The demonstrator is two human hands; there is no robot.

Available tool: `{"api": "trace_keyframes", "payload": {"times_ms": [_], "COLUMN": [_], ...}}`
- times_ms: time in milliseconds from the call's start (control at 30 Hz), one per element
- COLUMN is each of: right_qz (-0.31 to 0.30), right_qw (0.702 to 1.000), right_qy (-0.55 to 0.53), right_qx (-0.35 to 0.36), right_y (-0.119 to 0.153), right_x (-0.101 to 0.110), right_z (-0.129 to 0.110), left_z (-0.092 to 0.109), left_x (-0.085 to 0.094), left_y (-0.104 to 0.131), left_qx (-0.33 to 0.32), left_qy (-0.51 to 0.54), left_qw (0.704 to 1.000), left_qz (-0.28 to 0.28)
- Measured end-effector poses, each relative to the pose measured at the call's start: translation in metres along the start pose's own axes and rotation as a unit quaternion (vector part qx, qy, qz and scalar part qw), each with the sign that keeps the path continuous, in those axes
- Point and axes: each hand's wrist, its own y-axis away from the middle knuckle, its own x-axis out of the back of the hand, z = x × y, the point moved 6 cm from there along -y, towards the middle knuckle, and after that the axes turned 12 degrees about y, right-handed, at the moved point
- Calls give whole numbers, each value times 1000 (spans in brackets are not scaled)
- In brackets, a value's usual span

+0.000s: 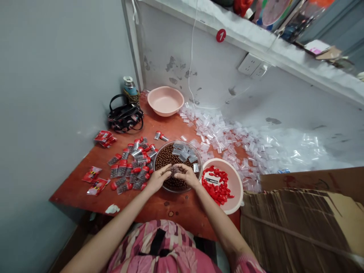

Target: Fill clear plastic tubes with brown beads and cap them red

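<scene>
Both hands meet over a round metal bowl (155, 159) of small brown balls (165, 156). Between them is a small clear plastic container (176, 170) with dark balls showing through; fingers partly cover it. My left hand (160, 177) pinches it from the left, fingers closed. From the other side my right hand (187, 176) curls its fingers around it. Several clear containers (184, 152) lie on the balls at the bowl's far side. Left of the bowl is a pile of filled containers with red caps (133, 167). To the right, a pale pink basin (238, 193) holds loose red caps (220, 193).
Many clear containers (218, 136) spread along the wall. An empty pink basin (165, 102), a black handbag (125, 118) and a flask (130, 87) stand at the back. Red packets (92, 174) lie left on the red table (71, 189). Stacked cardboard (284, 227) stands right.
</scene>
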Motion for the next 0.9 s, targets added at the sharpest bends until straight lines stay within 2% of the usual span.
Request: {"api": "trace_keyframes", "payload": {"times_ms": [167,367,533,667,800,900], "right_qz": [71,127,128,137,121,149], "right_qw": [996,992,979,968,970,968], "right_qy": [-45,4,148,194,192,191], "right_qx": [-14,-10,57,83,87,59], "right_y": [9,15,26,28,22,16], "right_x": [16,29,34,42,41,42], "right_z": [-6,-8,-33,-45,-36,-22], "left_z": [-1,-1,0,-1,5,13], "left_x": [-26,-39,-41,-44,-43,-33], "left_y": [-5,-9,-13,-15,-15,-10], "left_qx": [31,29,-11,-61,-96,-115], "left_qy": [42,52,25,-22,-63,-80], "left_qw": [998,997,998,997,993,990], "left_qz": [-38,-50,-51,-47,-25,1]}}
